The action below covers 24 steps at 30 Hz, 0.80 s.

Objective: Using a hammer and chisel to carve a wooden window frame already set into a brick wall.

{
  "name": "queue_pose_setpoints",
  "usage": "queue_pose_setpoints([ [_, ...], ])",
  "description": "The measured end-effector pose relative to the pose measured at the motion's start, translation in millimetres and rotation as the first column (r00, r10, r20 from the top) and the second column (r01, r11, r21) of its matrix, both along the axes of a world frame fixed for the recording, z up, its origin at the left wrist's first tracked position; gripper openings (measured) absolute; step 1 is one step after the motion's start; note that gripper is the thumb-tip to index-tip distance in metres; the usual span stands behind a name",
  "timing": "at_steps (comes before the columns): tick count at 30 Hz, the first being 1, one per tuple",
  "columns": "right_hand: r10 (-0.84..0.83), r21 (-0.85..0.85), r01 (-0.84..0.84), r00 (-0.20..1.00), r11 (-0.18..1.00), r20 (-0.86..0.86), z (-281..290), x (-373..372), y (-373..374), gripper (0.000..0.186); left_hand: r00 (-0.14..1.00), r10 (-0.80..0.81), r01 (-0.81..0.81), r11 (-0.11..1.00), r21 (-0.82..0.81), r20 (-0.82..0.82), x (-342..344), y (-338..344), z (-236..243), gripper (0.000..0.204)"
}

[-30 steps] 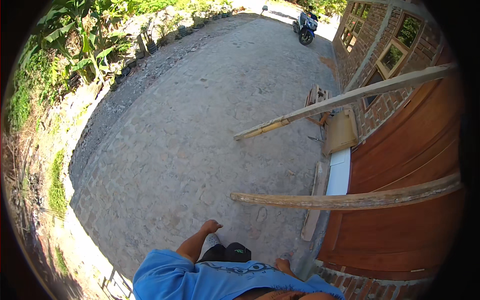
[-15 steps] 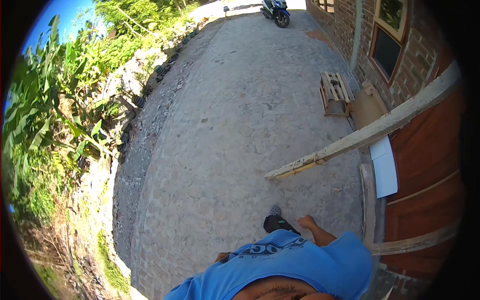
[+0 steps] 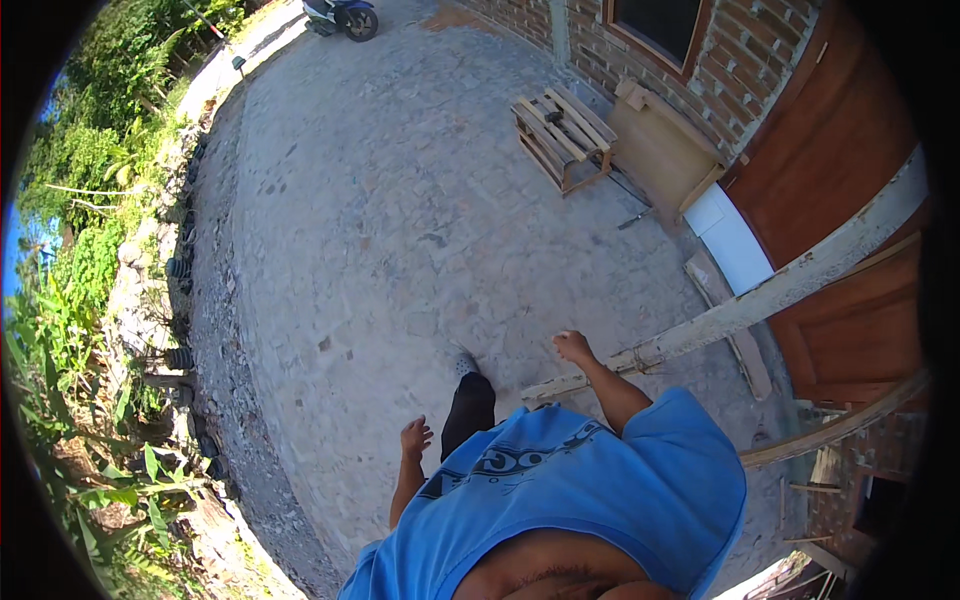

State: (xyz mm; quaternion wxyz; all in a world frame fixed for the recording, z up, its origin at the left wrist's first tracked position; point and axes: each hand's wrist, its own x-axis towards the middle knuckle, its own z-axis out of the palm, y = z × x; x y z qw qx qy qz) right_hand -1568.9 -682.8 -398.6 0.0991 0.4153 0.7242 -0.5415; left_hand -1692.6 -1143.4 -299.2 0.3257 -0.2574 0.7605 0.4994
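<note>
My left hand [image 3: 416, 438] hangs low over the paving beside my dark-trousered leg [image 3: 469, 412]. Its fingers are a little apart, and nothing shows in them. Bent at the elbow, my right arm holds my right hand [image 3: 573, 347] out ahead; its fingers are curled in with no object visible. Nearest to that hand is a whitish wooden post [image 3: 690, 328], slanting up to the right, apart from the fingers. A grey clog [image 3: 465, 364] is on my forward foot.
Ahead right stands a slatted wooden crate [image 3: 582, 142] with a small dark item [image 3: 553, 117] on top. Boards [image 3: 660, 145] lean by the brick wall near a brown door [image 3: 800, 190]. A motorbike [image 3: 345, 18] is parked far off; stony ground [image 3: 215, 330] borders the left.
My view has turned right, so the crate and motorbike sit farther left. My left hand has swung into fuller view. My right hand has moved forward, and the crate is nearer.
</note>
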Motion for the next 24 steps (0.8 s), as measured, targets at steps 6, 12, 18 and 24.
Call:
queue_pose_setpoints([
  [6, -0.237, -0.323, 0.282, 0.956, 0.903, 0.171, 14, -77, 14, 0.029, 0.779, -0.591, 0.621, 0.680, -0.388, 0.210, -252, 75, -12, 0.043],
  [12, -0.727, -0.271, 0.700, 0.687, 0.661, 0.003, -62, -104, 161, 0.029, 0.691, -0.723, 0.706, 0.675, -0.213, 0.000, -419, 359, -22, 0.046],
  [18, -0.850, -0.234, 0.883, 0.460, 0.408, 0.255, -198, -194, 346, 0.033, 0.493, -0.867, 0.818, 0.490, -0.302, -0.074, -555, 631, -131, 0.058],
  [24, -0.858, 0.240, 0.845, 0.390, 0.478, 0.336, -390, -247, 523, 0.049, 0.150, -0.939, 0.711, 0.321, -0.626, -0.311, -641, 947, -268, 0.075],
])
